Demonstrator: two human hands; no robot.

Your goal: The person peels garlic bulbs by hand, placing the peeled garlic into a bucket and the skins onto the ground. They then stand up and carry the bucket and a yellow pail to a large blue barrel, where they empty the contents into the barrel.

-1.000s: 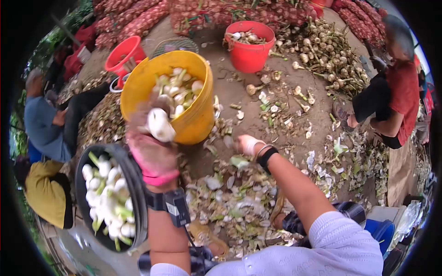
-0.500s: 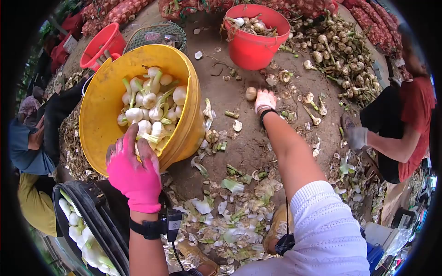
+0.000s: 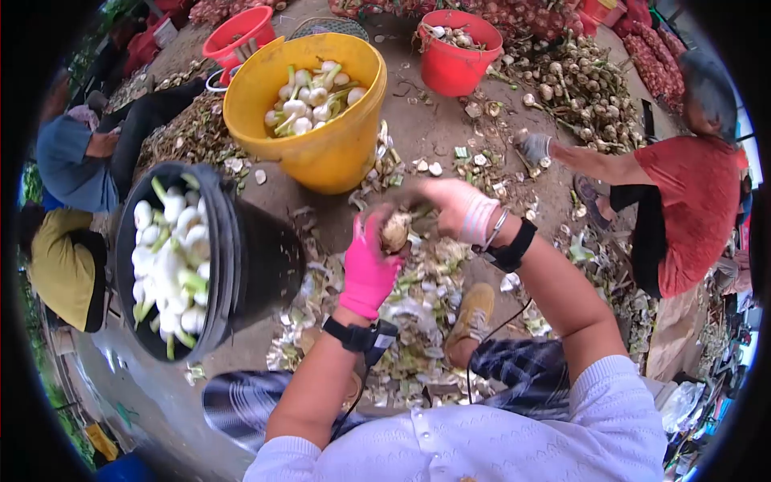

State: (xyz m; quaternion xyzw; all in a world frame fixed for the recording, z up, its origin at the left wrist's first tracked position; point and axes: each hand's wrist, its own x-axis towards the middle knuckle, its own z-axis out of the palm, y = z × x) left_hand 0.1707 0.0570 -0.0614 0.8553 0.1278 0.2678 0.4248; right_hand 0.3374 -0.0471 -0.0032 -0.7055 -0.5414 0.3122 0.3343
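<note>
In front of my body, my left hand (image 3: 372, 265) in a bright pink glove is closed around a brownish, unpeeled garlic bulb (image 3: 395, 232). My right hand (image 3: 459, 210), in a pale pink and white glove, is right beside the bulb's upper side. Motion blurs its fingers, so their grip is not clear. Beyond my hands, a yellow bucket (image 3: 337, 161) holds white garlic bulbs with green stems. A black bucket (image 3: 261, 257) to the left is filled with similar white garlic (image 3: 173, 257).
Garlic peelings (image 3: 422, 321) cover the ground around my shoe. A red bucket (image 3: 458, 72) and a pile of unpeeled garlic (image 3: 590, 100) lie at the back right. A person in a red shirt (image 3: 695, 205) sits to the right, reaching toward the ground. Other people sit on the left.
My right hand has come back from the ground toward my body. My left hand has left the yellow bucket's rim, and a garlic bulb is now in it. The view has shifted.
</note>
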